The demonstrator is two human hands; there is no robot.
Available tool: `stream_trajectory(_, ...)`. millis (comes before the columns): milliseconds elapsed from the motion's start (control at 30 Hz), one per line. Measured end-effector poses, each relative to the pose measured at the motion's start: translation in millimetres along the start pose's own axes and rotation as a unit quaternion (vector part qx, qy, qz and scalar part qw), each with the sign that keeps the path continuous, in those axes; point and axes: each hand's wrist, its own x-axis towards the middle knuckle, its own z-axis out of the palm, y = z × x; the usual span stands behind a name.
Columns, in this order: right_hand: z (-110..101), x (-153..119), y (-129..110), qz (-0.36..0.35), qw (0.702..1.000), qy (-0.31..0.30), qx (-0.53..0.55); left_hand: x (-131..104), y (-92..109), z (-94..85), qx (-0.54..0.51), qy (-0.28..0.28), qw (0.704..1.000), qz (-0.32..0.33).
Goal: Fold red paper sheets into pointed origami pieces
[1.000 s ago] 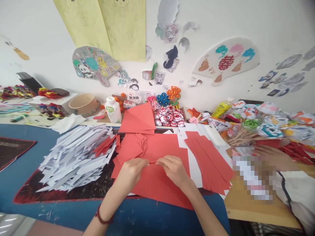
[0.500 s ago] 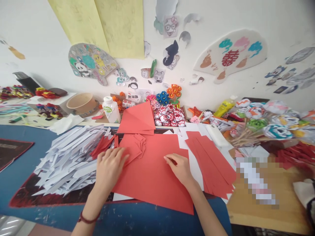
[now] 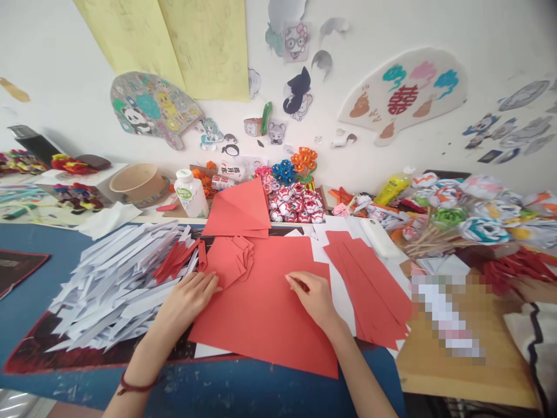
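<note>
A large red paper sheet (image 3: pixel 270 331) lies in front of me, with several small folded red paper pieces (image 3: pixel 241 255) overlapping on its upper left. My left hand (image 3: pixel 195 293) rests palm down at the sheet's left edge, fingers stretched out side by side, their tips near those pieces. Over the sheet's right part, my right hand (image 3: pixel 312 297) has thumb and index finger pinched together; anything between them is too small to make out. Folded red strips (image 3: pixel 176 261) lie beyond my left hand, beside a big heap of folded white paper strips (image 3: pixel 117 284).
Cut red strips (image 3: pixel 369 284) lie on white paper at the right. More red sheets (image 3: pixel 238 209) lean at the back, by a white bottle (image 3: pixel 191 194) and red-and-white paper flowers (image 3: pixel 298 204). Paper flowers on sticks (image 3: pixel 448 217) and a person's sleeve (image 3: pixel 531 348) are far right.
My left hand has moved slightly left and down, its fingers lowered onto the sheet's edge. My right hand keeps its pinch in about the same place. The view has shifted slightly.
</note>
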Motion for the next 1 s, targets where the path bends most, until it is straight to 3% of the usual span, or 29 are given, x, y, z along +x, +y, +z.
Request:
stream_trajectory(133, 0.3, 0.2, 1.2, -0.001, 1.0, 0.003, -0.009, -4.6, -5.8, 0.2, -0.02, 0.003, 0.999, -0.034)
stream_trajectory(367, -1.8, 2.2, -4.5, -0.021, 0.999, 0.022, -0.025, -15.7, -3.2, 0.8, 0.002, 0.066, 0.998, -0.001)
stream_trajectory(500, -7.4, 4.0, -22.0, -0.088, 0.988, 0.047, -0.117, 9.7, 23.1, -12.1, -0.025, 0.135, 0.99, 0.003)
stream_trajectory(633, -14.9, -0.7, -30.1, -0.197, 0.956, 0.0, -0.219, 42.9, 60.4, -8.8, -0.06, 0.182, 0.978, 0.078)
stream_trajectory(733, -20.4, -10.6, -21.1, -0.24, 0.937, -0.03, -0.251, 55.8, 80.0, 3.1, -0.075, 0.176, 0.977, 0.094)
stream_trajectory(867, -26.3, -24.5, -6.8, -0.232, 0.929, -0.061, -0.28, 60.1, 89.5, 11.5, -0.104, 0.119, 0.982, 0.099)
stream_trajectory(1000, -25.8, -28.0, -6.3, -0.196, 0.933, -0.079, -0.291, 63.9, 91.8, 8.2, -0.195, 0.058, 0.979, 0.027)
